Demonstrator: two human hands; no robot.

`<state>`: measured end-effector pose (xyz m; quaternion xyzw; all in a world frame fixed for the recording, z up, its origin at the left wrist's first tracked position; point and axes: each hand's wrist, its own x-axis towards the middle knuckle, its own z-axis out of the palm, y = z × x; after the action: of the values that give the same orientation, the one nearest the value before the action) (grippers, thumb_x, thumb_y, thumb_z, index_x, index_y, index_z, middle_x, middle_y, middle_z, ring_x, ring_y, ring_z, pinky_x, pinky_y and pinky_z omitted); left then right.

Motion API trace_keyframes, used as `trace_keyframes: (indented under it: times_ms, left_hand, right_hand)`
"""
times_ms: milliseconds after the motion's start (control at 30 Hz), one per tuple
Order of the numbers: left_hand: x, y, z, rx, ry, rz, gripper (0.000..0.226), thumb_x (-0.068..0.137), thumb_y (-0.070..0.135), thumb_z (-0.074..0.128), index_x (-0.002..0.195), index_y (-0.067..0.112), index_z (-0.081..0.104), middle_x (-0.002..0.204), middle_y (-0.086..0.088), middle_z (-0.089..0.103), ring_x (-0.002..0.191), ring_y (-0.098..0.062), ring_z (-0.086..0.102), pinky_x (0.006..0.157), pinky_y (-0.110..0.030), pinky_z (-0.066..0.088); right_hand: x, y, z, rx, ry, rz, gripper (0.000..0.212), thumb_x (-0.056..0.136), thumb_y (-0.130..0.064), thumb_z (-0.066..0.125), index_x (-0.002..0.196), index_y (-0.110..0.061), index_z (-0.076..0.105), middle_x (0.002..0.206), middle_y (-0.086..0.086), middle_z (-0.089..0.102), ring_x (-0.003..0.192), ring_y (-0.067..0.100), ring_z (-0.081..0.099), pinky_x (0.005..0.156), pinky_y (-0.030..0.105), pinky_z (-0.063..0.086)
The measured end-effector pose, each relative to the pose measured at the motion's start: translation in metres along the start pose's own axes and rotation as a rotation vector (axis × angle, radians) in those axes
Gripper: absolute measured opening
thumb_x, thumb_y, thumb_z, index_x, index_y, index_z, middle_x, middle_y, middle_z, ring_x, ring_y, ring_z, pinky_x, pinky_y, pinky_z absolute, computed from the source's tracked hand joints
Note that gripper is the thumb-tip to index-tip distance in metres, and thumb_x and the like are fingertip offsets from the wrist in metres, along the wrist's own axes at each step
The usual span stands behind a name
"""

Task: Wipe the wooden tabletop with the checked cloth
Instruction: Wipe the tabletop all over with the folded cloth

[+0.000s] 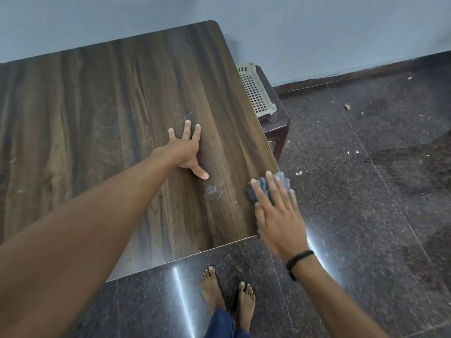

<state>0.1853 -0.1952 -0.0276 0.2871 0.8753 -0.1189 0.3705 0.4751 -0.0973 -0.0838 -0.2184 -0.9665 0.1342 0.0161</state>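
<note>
Head view: checked cloth (280, 178) under right hand (278, 220)

Matt wood-grain tabletop (102, 113), soft cloth (266, 187), glossy speckled stone floor (366, 215).

The tabletop (109, 113) is dark brown with streaky wood grain. At its right edge the cloth (280, 178) looks grey-blue, its pattern blurred. The basket (253, 91) is cream and the floor (366, 191) dark, speckled.

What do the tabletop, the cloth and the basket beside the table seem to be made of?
Tabletop: probably wood-grain laminate over board, semi-matte; streaky brown grain, pale core along the near edge.
Cloth: soft woven fabric, grey-blue, bunched under the right hand.
Basket: cream moulded plastic; regular grid of holes.
</note>
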Motion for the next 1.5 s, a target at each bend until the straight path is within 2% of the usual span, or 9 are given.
trace_keyframes:
  times_ms: [133, 300, 433, 700, 833, 1000, 1133, 1300, 1500]
  left_hand:
    - [0.001, 0.002, -0.006, 0.022, -0.034, -0.034, 0.151, 0.058, 0.065, 0.081, 0.143, 0.024, -0.037, 0.151, -0.003, -0.043, 0.140, -0.053, -0.018, 0.112, -0.065, 0.019]
    - [-0.002, 0.003, -0.005, 0.003, -0.032, -0.036, 0.152, 0.057, 0.064, 0.082, 0.143, 0.025, -0.037, 0.150, -0.001, -0.044, 0.140, -0.052, -0.020, 0.113, -0.064, 0.019]
    - [-0.004, 0.005, -0.007, -0.030, -0.032, -0.039, 0.153, 0.056, 0.061, 0.084, 0.144, 0.025, -0.035, 0.151, -0.002, -0.042, 0.140, -0.052, -0.019, 0.112, -0.066, 0.018]
    - [-0.011, -0.064, -0.017, -0.103, 0.054, -0.109, 0.160, 0.035, 0.071, 0.080, 0.149, 0.031, -0.026, 0.155, -0.001, -0.035, 0.144, -0.042, -0.018, 0.114, -0.065, 0.012]
    - [-0.004, -0.087, -0.004, -0.124, 0.036, -0.135, 0.159, 0.037, 0.070, 0.081, 0.148, 0.033, -0.027, 0.156, -0.001, -0.035, 0.145, -0.043, -0.017, 0.115, -0.063, 0.012]
    - [0.000, -0.088, -0.002, -0.165, 0.050, -0.141, 0.156, 0.045, 0.063, 0.087, 0.147, 0.034, -0.028, 0.155, 0.000, -0.036, 0.144, -0.043, -0.019, 0.114, -0.065, 0.014]
    - [0.000, -0.086, 0.000, -0.165, 0.036, -0.142, 0.154, 0.049, 0.061, 0.087, 0.147, 0.035, -0.029, 0.154, 0.001, -0.038, 0.144, -0.041, -0.020, 0.113, -0.065, 0.016]
    - [-0.001, -0.087, -0.004, -0.180, 0.013, -0.162, 0.155, 0.048, 0.060, 0.087, 0.146, 0.035, -0.031, 0.153, 0.001, -0.040, 0.144, -0.041, -0.022, 0.113, -0.066, 0.016]
    - [0.000, -0.088, -0.002, -0.183, 0.010, -0.154, 0.155, 0.050, 0.060, 0.087, 0.146, 0.035, -0.031, 0.152, 0.002, -0.042, 0.143, -0.039, -0.025, 0.113, -0.067, 0.014]
  right_hand:
    - [0.038, -0.001, -0.008, 0.014, 0.018, 0.241, 0.058, 0.105, -0.032, 0.023, 0.162, -0.027, 0.018, 0.170, 0.011, 0.006, 0.157, 0.029, 0.001, 0.126, 0.054, 0.007]
    - [-0.002, -0.023, 0.009, -0.007, 0.029, -0.087, 0.055, 0.105, -0.036, 0.028, 0.160, -0.032, 0.027, 0.170, 0.003, 0.013, 0.157, 0.019, 0.002, 0.127, 0.048, 0.008]
    - [0.034, -0.044, 0.005, 0.014, 0.047, 0.168, 0.057, 0.104, -0.032, 0.033, 0.160, -0.027, 0.027, 0.169, 0.011, 0.013, 0.157, 0.028, 0.005, 0.126, 0.052, 0.008]
    - [0.050, -0.052, 0.007, -0.003, 0.042, 0.169, 0.057, 0.105, -0.032, 0.030, 0.161, -0.029, 0.024, 0.170, 0.010, 0.010, 0.157, 0.027, 0.003, 0.126, 0.052, 0.004]
    - [0.022, -0.063, 0.018, 0.006, 0.027, -0.113, 0.055, 0.104, -0.034, 0.031, 0.159, -0.034, 0.029, 0.170, 0.003, 0.014, 0.157, 0.020, 0.004, 0.127, 0.046, 0.003]
    - [0.056, -0.066, 0.010, 0.004, 0.056, 0.162, 0.055, 0.105, -0.030, 0.033, 0.160, -0.028, 0.029, 0.169, 0.010, 0.014, 0.157, 0.029, 0.007, 0.125, 0.052, 0.008]
    - [0.011, -0.072, 0.023, 0.008, 0.030, -0.121, 0.054, 0.103, -0.033, 0.034, 0.158, -0.031, 0.034, 0.169, 0.004, 0.018, 0.157, 0.021, 0.008, 0.127, 0.047, 0.009]
    - [0.058, -0.076, 0.012, 0.001, 0.026, 0.121, 0.056, 0.104, -0.031, 0.032, 0.160, -0.028, 0.028, 0.169, 0.010, 0.013, 0.157, 0.027, 0.005, 0.126, 0.052, 0.007]
    - [0.048, -0.060, 0.013, -0.008, 0.053, -0.031, 0.055, 0.103, -0.035, 0.028, 0.158, -0.031, 0.032, 0.169, 0.005, 0.019, 0.157, 0.023, 0.011, 0.125, 0.053, 0.011]
